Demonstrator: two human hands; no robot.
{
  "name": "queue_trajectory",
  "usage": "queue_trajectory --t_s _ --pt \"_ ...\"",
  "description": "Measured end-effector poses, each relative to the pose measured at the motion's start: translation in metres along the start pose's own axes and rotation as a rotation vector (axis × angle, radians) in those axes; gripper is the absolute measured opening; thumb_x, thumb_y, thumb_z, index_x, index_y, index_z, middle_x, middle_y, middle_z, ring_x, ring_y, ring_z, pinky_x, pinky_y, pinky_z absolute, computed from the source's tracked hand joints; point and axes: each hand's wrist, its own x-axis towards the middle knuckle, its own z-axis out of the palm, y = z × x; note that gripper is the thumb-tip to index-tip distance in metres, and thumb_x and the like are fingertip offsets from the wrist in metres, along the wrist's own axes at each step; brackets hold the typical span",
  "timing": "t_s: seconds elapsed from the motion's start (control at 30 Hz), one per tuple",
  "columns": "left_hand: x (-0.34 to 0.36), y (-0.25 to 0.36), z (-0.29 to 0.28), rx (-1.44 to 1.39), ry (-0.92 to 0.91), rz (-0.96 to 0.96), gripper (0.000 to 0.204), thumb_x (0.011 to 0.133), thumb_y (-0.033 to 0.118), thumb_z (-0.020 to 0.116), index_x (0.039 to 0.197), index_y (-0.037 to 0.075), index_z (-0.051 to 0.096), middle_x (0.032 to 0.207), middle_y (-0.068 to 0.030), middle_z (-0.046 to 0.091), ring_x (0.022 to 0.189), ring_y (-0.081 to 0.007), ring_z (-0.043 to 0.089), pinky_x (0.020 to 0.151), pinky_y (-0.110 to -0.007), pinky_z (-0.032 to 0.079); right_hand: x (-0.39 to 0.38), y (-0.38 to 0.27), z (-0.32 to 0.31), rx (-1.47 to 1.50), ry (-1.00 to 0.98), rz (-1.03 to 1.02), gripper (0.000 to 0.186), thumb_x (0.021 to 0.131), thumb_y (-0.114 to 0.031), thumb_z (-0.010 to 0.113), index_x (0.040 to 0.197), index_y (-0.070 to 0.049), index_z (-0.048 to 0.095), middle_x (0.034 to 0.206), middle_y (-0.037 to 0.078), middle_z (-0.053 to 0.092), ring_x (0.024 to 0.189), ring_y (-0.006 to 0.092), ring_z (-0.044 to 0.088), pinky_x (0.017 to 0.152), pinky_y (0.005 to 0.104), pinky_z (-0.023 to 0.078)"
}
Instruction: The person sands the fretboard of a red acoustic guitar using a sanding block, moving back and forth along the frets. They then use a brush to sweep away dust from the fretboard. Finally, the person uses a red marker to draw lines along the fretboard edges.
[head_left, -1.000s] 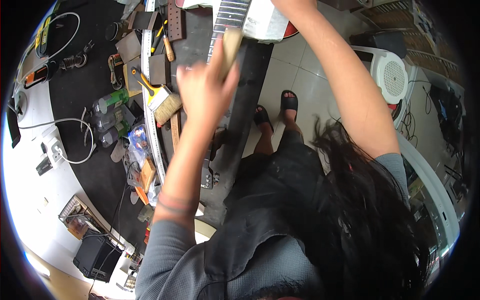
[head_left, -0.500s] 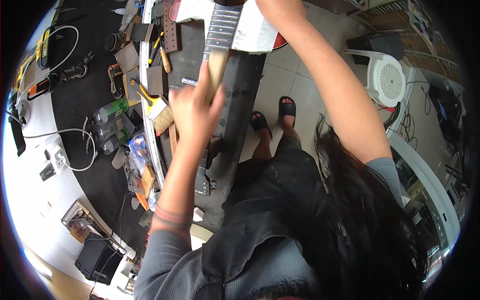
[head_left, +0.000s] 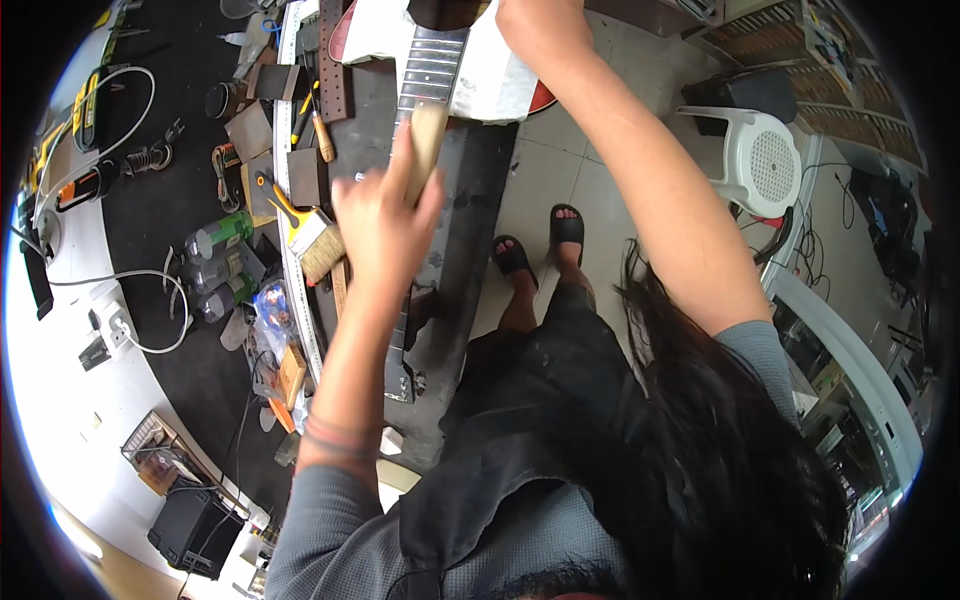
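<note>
The guitar lies on the worktop, neck toward the person. Over that neck, the left hand pinches a pale block between thumb and forefinger, the finger laid along it, likely for straight control. The right hand is at the guitar's body, perhaps steadying it; its grip I cannot tell. White covering leaves red edges; bright frets cross the dark neck.

Tan block, dark silver-striped fretboard
</note>
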Motion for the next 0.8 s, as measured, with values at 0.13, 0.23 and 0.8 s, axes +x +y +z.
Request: queue_trajectory --t_s 0.13,0.23,0.8 --pt "0.118 0.002 0.030 0.128 0.214 0.106 0.053 0.095 0.036 0.075 0.142 0.011 0.069 0.066 -0.0113 0.070 0.060 -0.0323 0.069 0.075 -0.052 0.048 0.001 -0.020 0.002 0.062 0.002 -0.039 0.057 0.099 -0.001 0.050 0.155 0.002 0.056 0.168 0.017 0.049 0.162 0.0319 0.036 0.133 0.0627 0.013" --pt "0.121 0.022 0.016 0.031 0.147 0.019 0.053 0.093 0.035 0.075 0.138 0.007 0.072 0.074 -0.0193 0.073 0.068 -0.0387 0.072 0.082 -0.053 0.053 -0.001 -0.019 -0.010 0.071 -0.042 0.004 0.056 0.100 -0.002 0.048 0.156 0.002 0.056 0.169 0.017 0.049 0.163 0.0315 0.035 0.133 0.0621 0.013" --pt "0.050 0.013 0.015 0.097 -0.015 -0.010 0.064 0.093 0.033 0.078 0.152 0.012 0.065 0.075 -0.0139 0.075 0.069 -0.0300 0.073 0.087 -0.044 0.049 0.000 -0.002 -0.001 0.009 -0.021 -0.003 0.058 0.099 -0.002 0.048 0.157 0.003 0.054 0.170 0.017 0.047 0.163 0.0314 0.034 0.134 0.0615 0.012"
